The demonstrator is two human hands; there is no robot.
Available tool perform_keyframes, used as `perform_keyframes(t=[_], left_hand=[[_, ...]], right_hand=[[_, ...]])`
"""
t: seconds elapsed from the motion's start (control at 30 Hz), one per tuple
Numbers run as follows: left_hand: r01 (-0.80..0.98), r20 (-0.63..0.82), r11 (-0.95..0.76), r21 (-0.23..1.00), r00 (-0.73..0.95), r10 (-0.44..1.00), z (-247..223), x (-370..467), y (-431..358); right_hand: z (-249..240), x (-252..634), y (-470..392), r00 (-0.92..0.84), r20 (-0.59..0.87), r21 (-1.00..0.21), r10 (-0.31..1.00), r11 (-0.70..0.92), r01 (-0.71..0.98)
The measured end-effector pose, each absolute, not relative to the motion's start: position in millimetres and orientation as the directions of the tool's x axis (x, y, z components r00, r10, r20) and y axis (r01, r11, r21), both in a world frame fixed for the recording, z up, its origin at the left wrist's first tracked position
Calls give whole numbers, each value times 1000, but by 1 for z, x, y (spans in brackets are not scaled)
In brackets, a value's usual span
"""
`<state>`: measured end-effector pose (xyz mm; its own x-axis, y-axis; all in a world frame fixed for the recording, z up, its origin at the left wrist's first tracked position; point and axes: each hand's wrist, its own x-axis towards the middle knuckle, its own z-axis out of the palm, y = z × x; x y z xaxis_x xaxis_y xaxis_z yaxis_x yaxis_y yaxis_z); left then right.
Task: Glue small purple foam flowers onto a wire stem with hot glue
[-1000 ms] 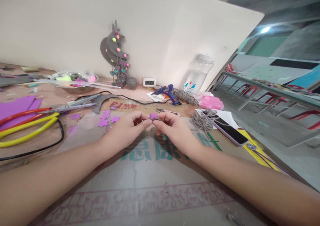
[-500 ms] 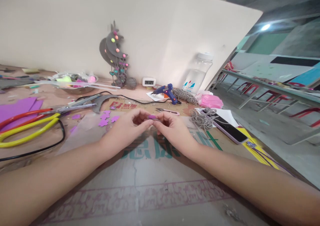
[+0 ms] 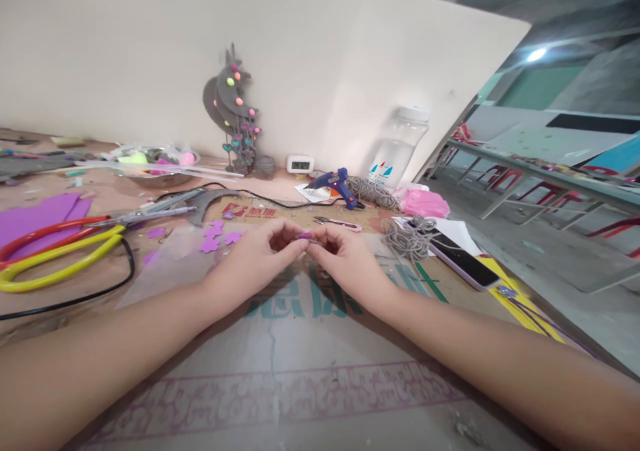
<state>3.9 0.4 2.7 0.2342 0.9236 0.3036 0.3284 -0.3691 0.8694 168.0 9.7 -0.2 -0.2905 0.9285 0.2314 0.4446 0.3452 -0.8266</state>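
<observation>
A small purple piece (image 3: 305, 236) is pinched between the fingertips of both hands, above the middle of the work surface. My left hand (image 3: 260, 251) is closed on its left side, thumb and fingers together. My right hand (image 3: 345, 254) closes on it from the right, the fingertips nearly touching those of the left. The fingers cover most of the piece, and a thin greyish part shows beside it. Several purple flower cut-outs (image 3: 211, 239) lie left of my left hand. Pink-handled snips (image 3: 337, 224) rest just behind the hands.
Red-handled pliers (image 3: 60, 228) and yellow-handled scissors (image 3: 65, 268) lie left. Behind are a bowl (image 3: 165, 179), a moon ornament (image 3: 230, 101), a clock (image 3: 300, 164), a blue glue gun (image 3: 337, 186) and a bottle (image 3: 397, 148). Grey cord (image 3: 410, 238) and a phone (image 3: 463, 258) lie right.
Both hands stay pinched together in nearly the same place. The purple piece is slightly turned and shows less of itself. The whole view has shifted slightly.
</observation>
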Motion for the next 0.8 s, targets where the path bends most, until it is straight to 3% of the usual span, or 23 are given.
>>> perform_keyframes(t=[0.8], left_hand=[[286, 243, -315, 905, 259, 935, 5, 8, 0]], right_hand=[[0, 166, 9, -268, 216, -848, 939, 316, 425]])
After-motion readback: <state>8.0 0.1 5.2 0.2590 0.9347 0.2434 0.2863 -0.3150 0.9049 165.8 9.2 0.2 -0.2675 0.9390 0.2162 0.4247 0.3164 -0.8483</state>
